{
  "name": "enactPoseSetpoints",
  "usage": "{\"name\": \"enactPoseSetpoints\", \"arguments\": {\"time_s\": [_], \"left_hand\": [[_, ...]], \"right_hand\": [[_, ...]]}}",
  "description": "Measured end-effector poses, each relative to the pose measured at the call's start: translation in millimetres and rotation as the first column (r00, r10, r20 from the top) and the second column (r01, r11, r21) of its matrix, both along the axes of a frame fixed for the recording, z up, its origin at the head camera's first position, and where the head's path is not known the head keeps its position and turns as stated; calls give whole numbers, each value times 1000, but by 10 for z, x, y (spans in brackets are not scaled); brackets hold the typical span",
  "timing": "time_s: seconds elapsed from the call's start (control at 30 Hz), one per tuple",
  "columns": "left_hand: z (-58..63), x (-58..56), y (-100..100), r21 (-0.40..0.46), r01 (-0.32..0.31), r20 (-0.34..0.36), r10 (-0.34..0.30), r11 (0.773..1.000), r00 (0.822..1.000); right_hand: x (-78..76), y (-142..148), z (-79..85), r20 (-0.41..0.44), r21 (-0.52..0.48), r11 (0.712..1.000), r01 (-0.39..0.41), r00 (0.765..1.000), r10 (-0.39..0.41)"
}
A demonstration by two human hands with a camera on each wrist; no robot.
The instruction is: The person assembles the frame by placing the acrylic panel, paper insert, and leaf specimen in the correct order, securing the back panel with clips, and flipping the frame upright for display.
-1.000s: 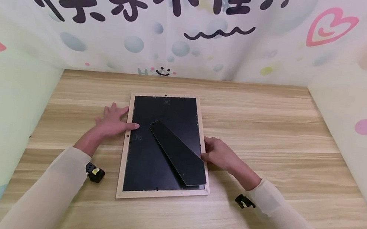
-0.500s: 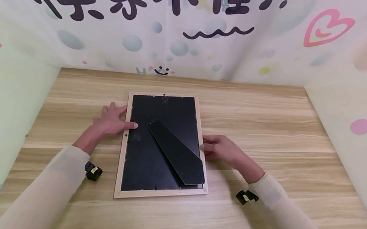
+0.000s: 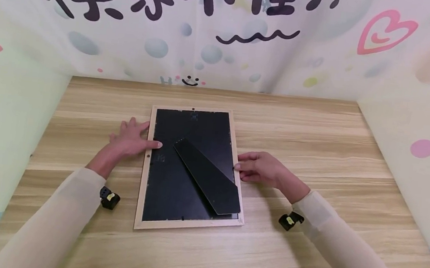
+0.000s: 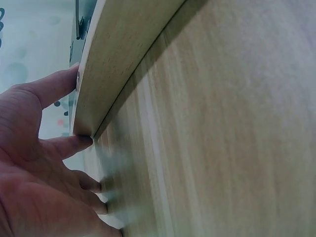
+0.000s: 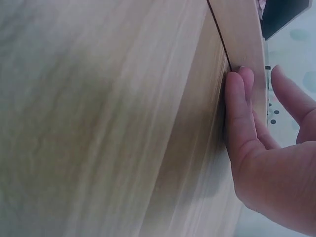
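A picture frame [image 3: 188,231] with a pale wooden border lies face down on the table [image 3: 315,153]. Its black backing board [image 3: 166,190] faces up, and a black easel stand [image 3: 210,179] slants across it to the lower right. My left hand [image 3: 129,142] is at the left side with fingers spread. Its thumb reaches over the border onto the backing, and the index finger touches the outer side, as the left wrist view shows. My right hand [image 3: 262,170] is at the right side, its fairly straight fingers [image 5: 237,98] against the frame's outer wall and its thumb near the top edge.
A printed white wall sheet [image 3: 120,63] with dark characters rises behind the table's back edge. Pale panels stand on the left [image 3: 6,99] and right [image 3: 406,106]. Each wrist wears a small black device, one on the left [image 3: 109,199] and one on the right [image 3: 290,220].
My right hand has slid a little way up the frame's right side, and its fingers have straightened. The left hand and the frame stay about where they were.
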State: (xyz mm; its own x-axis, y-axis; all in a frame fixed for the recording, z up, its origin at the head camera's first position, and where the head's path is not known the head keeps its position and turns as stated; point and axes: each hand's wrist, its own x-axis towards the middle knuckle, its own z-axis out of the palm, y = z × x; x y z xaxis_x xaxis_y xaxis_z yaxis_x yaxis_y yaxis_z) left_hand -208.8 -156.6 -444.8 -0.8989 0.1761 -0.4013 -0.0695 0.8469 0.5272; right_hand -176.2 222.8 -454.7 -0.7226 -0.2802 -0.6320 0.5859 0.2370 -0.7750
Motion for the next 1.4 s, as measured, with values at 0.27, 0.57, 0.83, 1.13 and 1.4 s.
{"name": "enactPoseSetpoints", "arguments": {"time_s": [0.27, 0.57, 0.83, 1.13, 1.4], "left_hand": [[-13, -4, -9, 10, -2, -2, 2, 1000, 1000], [9, 12, -1, 9, 0, -3, 0, 1000, 1000], [15, 8, -2, 12, 4, 4, -4, 1000, 1000], [40, 12, 9, 12, 4, 4, -4, 1000, 1000], [50, 30, 16, 26, 4, 10, -4, 1000, 1000]], "right_hand": [[-63, -54, 26, -3, 57, 998, -31, 999, 32], [-112, -115, 51, -28, 131, 988, -82, 996, 87], [-120, -253, 81, -111, 337, 930, -149, 974, 196], [-118, -336, 179, -142, 427, 884, -193, 951, 276], [-177, -275, 210, -100, 386, 890, -244, 948, 303]]}}
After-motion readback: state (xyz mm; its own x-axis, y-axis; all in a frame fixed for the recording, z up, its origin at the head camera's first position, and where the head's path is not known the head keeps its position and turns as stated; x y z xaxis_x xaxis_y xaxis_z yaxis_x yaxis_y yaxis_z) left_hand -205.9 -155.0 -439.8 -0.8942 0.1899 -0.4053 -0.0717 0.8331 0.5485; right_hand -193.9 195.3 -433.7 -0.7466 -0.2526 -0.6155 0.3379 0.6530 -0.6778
